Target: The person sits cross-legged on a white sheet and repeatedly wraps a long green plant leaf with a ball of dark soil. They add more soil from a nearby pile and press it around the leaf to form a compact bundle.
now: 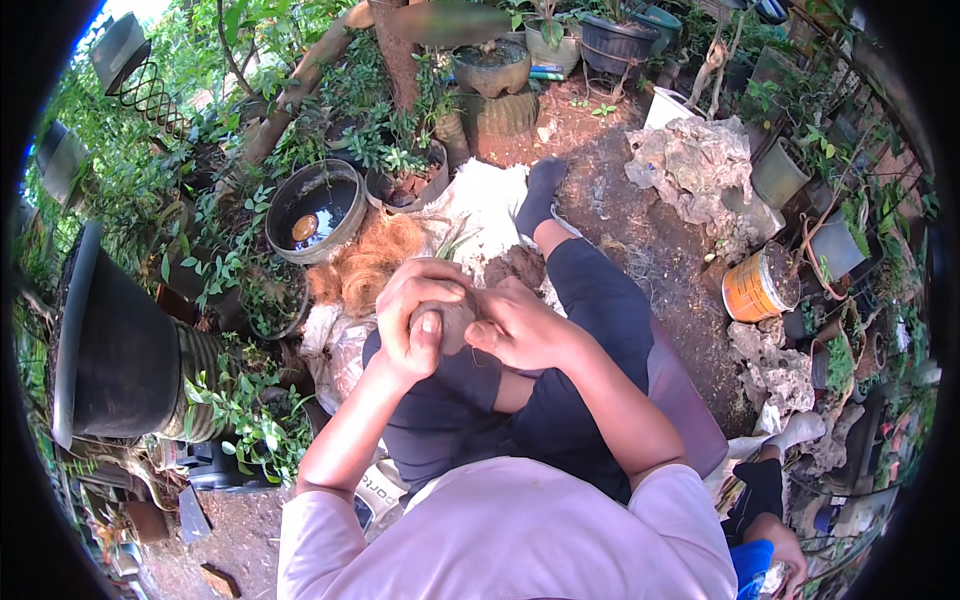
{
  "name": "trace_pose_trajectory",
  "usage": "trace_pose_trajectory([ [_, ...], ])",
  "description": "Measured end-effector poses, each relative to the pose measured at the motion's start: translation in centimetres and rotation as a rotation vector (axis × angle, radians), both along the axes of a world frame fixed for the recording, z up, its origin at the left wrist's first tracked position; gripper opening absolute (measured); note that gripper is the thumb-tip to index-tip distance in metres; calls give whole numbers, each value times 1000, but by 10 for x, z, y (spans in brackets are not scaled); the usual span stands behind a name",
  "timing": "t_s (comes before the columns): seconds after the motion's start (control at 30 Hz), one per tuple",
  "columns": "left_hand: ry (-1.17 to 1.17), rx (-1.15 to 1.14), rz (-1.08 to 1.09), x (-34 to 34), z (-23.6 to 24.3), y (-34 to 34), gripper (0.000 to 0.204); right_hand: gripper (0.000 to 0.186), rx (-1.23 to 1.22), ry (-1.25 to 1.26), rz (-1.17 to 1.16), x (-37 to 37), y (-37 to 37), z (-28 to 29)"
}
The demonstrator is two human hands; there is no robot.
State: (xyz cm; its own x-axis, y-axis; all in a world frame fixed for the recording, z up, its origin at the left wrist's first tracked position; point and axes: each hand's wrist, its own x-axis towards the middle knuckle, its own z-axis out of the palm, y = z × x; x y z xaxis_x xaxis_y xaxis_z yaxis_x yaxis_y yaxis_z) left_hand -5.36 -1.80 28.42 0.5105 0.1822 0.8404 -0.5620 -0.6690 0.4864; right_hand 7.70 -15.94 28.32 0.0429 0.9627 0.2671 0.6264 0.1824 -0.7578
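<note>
Both my hands are wrapped round a rounded grey-brown ball of soil or clay (455, 322) above my lap. My left hand (408, 310) curls over its left side and top, with the thumb pressed on the near face. From the right, my right hand (525, 325) grips the ball, its thumb against the side. Just beyond them, a heap of loose orange-brown fibre (375, 258) and a dark brown lump of soil (515, 268) lie on a white sack (487, 200). Some green blades show between the fibre and the sack. My fingers hide much of the ball.
A round black basin (285, 235) of water with a floating round object stands left of the fibre. A large dark pot (125, 340) is farther left. At right are an orange tin (755, 288) and a crumpled grey mass (695, 170). Another person's hand (785, 555) shows at lower right.
</note>
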Motion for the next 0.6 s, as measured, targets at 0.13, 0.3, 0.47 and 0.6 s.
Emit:
trace_pose_trajectory([
  [0.13, -2, -266, 76, -2, -31, -6, 44, 56, -40, -252, -156, -2, 7, 12],
  [0.3, 230, -831, -243, -13, -78, -17, 72, 59, -168, -703, -153, 12, -1, 33],
  [0.47, 716, -1193, -621, 3, -124, -3, 69, 52, -233, -1081, 79, 10, 14, 13],
  [0.6, 835, -1261, -570, 32, -164, 18, 58, 42, -99, -1168, 4, 37, 28, -7],
])
